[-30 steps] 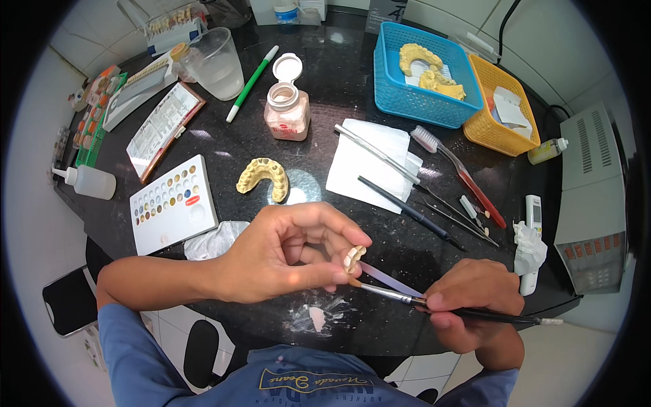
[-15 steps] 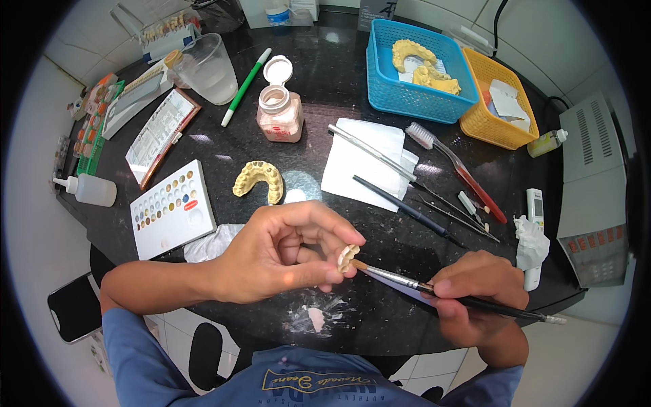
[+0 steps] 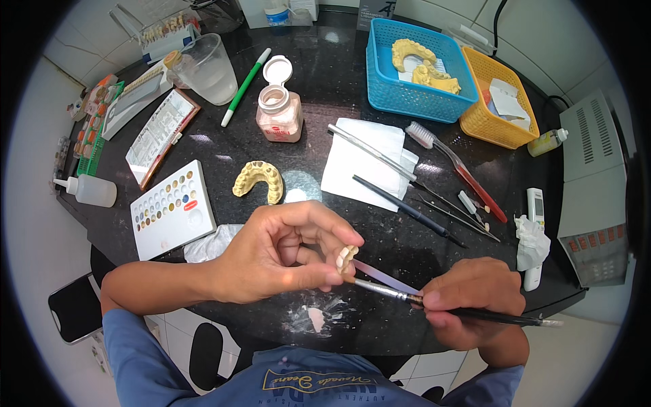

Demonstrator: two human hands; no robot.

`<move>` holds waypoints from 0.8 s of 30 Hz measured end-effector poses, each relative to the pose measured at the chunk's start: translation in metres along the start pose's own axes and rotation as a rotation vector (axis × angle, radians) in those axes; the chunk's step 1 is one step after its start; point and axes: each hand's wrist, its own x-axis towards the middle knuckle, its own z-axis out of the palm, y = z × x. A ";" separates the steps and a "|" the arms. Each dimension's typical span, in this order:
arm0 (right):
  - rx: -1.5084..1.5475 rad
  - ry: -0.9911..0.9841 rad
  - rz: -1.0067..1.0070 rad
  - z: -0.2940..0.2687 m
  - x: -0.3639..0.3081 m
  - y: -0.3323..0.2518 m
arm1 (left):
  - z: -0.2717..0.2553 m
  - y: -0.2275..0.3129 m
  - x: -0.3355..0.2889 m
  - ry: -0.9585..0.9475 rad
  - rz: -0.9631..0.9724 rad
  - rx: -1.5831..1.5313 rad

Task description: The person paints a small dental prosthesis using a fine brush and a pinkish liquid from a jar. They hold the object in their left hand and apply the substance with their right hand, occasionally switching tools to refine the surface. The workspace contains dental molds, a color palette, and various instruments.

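Between thumb and fingertips, my left hand (image 3: pixel 288 251) pinches a small off-white dental bridge (image 3: pixel 344 260) above the table's near edge. My right hand (image 3: pixel 471 298) grips a slim brush (image 3: pixel 386 290) with a black handle and a silver ferrule, held nearly level. Its bristle tip sits by the lower edge of the bridge, next to my left thumb; whether it touches cannot be made out. A yellowish horseshoe-shaped dental cast (image 3: pixel 259 180) lies beyond my left hand. On the dark tabletop below the bridge is a smear of pink powder (image 3: pixel 316 319).
A white colour palette (image 3: pixel 173 210) lies left, near an open pink powder jar (image 3: pixel 279 117). Metal tools (image 3: pixel 373 154) rest on white tissue, with a red-handled brush (image 3: pixel 468 178) beside them. Blue (image 3: pixel 420 102) and yellow (image 3: pixel 498 102) baskets stand far right; a crumpled tissue (image 3: pixel 532 243) is near my right hand.
My right hand has shifted slightly left and down, taking the brush tip from the bridge's right side to its lower edge. My left hand stays almost still, the bridge tilted slightly.
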 end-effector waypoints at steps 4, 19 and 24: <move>0.012 0.007 -0.012 0.000 0.000 -0.001 | 0.000 -0.001 0.000 0.000 0.003 -0.002; -0.056 0.216 0.081 0.005 -0.003 -0.003 | 0.000 -0.001 0.000 -0.009 0.012 0.018; -0.056 0.045 0.055 0.002 -0.002 -0.001 | -0.001 -0.001 -0.001 -0.020 0.010 0.021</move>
